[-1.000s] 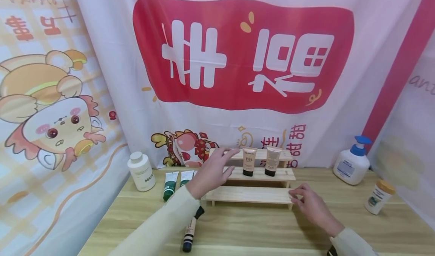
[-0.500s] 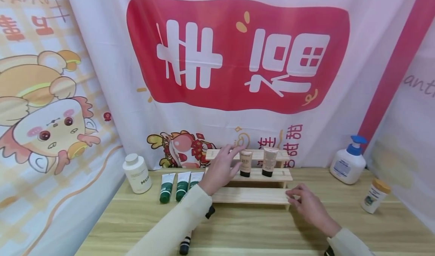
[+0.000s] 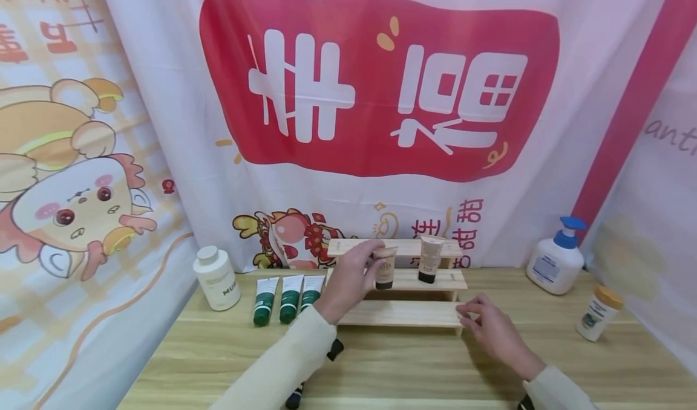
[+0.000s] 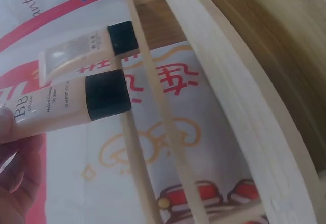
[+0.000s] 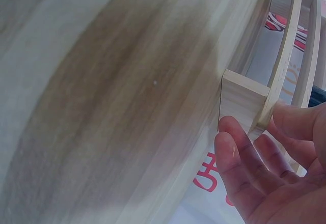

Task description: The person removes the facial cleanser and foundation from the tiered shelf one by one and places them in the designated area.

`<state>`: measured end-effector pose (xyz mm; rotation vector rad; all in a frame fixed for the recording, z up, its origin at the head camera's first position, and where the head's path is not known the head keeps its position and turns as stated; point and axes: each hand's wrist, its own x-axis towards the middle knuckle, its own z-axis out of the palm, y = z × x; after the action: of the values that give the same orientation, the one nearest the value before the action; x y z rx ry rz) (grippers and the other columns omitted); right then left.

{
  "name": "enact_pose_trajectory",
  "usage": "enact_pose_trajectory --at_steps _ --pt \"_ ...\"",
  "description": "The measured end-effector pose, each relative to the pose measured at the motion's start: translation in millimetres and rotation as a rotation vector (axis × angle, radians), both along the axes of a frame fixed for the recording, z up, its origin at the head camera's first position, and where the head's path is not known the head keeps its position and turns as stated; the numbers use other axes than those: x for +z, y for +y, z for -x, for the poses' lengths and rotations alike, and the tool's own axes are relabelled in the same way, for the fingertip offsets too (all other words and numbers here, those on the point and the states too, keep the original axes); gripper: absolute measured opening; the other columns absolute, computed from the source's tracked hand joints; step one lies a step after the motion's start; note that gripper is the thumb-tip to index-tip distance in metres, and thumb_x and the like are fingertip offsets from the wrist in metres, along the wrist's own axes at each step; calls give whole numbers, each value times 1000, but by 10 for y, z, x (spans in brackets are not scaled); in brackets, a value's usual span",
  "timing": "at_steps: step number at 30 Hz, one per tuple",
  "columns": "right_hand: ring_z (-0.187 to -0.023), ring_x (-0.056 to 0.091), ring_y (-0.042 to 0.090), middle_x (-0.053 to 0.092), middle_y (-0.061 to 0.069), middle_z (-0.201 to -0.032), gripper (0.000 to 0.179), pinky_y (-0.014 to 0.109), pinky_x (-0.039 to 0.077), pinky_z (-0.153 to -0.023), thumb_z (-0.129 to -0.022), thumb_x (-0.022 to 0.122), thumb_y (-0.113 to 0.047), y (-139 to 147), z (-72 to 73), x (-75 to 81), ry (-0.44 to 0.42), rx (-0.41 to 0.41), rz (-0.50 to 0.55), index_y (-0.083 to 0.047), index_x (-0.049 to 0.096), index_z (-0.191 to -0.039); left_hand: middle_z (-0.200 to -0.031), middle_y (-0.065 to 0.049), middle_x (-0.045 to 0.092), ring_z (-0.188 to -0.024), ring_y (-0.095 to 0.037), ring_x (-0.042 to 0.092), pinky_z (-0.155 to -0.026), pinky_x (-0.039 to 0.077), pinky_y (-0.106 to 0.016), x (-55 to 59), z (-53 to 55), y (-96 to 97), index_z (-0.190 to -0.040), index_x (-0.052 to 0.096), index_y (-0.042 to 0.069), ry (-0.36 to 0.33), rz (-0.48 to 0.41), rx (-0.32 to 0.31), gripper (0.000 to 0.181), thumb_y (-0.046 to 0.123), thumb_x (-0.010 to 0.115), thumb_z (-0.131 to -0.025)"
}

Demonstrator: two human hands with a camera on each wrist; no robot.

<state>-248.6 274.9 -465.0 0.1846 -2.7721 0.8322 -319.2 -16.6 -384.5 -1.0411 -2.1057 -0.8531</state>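
Note:
My left hand (image 3: 351, 280) pinches the upper end of a beige BB cream tube (image 3: 385, 268) with a black cap, in front of the middle tier of a stepped wooden shelf (image 3: 400, 313). The left wrist view shows that tube (image 4: 56, 107) cap-down over the tiers, thumb on its label. A second beige tube (image 3: 430, 259) stands on its cap to the right on the middle tier. At the right end of the lowest tier, my right hand (image 3: 498, 331) grips the shelf's corner. Close up, thumb and fingers lie about the plank end (image 5: 244, 99).
Several green-and-white tubes (image 3: 291, 298) and a white bottle (image 3: 216, 279) stand left of the shelf. Dark-capped items (image 3: 294, 396) lie partly under my left sleeve. A blue-topped pump bottle (image 3: 555, 259) and an orange-capped bottle (image 3: 599, 314) are at the right.
My left hand has reached right to the BB cream tube, taken hold of it, and shifted it slightly left and toward me. The right hand stays at the shelf's corner.

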Motion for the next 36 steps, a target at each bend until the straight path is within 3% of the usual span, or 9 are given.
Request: enact_pose_trajectory --at_steps 5,8,12,18,22,26,32,36 --pt "-69 52 10 53 4 -96 24 21 46 -55 -81 71 -2 -13 -16 16 -3 6 1 -2 70 -105 -101 0 62 -81 -5 56 -68 50 -17 77 -113 -335 -114 58 9 43 -30 -6 28 6 67 -88" --pt "-68 52 10 53 5 -96 24 21 46 -54 -81 71 -2 7 -22 16 4 12 -5 -1 69 -105 -100 0 62 -80 -6 56 -68 50 -20 132 -191 -553 -115 59 9 57 -23 20 28 7 67 -88" --pt "-67 52 10 54 5 -96 24 21 46 -53 -81 71 -2 32 -24 9 11 20 -5 0 69 -105 -97 1 62 -78 -7 56 -66 50 -21 177 -302 -829 -116 60 8 10 -5 71 28 7 66 -88" --pt "-66 51 10 53 4 -95 23 21 45 -51 -81 71 -2 22 -20 0 7 16 7 -1 70 -104 -101 1 63 -81 -8 58 -68 52 -23 118 -424 -1178 -115 61 9 -27 12 109 33 1 68 -85" --pt "-66 51 9 54 5 -95 23 21 45 -52 -81 71 -3 18 -8 -4 18 23 0 -1 70 -104 -107 0 64 -87 -8 60 -73 52 -24 41 -485 -1388 -116 61 10 -65 85 152 37 0 70 -82" --pt "-66 52 9 54 5 -95 24 21 45 -52 -81 71 -2 20 -5 -3 28 32 0 -1 69 -105 -96 3 64 -81 -6 58 -71 52 -23 -47 -570 -1554 -112 61 12 -205 168 278 34 3 72 -81" --pt "-66 52 9 55 5 -96 25 21 45 -51 -80 71 -2 26 -3 6 14 32 1 -1 69 -106 -80 2 60 -67 -9 54 -58 49 -27 -215 -705 -1657 -107 57 13 -574 249 402 25 6 68 -85" --pt "-66 51 9 54 5 -96 25 22 45 -51 -81 71 -3 15 0 9 -4 34 -6 -1 69 -106 -77 2 58 -65 -11 51 -56 46 -28 -376 -744 -1705 -101 56 12 -666 289 428 23 5 69 -84"
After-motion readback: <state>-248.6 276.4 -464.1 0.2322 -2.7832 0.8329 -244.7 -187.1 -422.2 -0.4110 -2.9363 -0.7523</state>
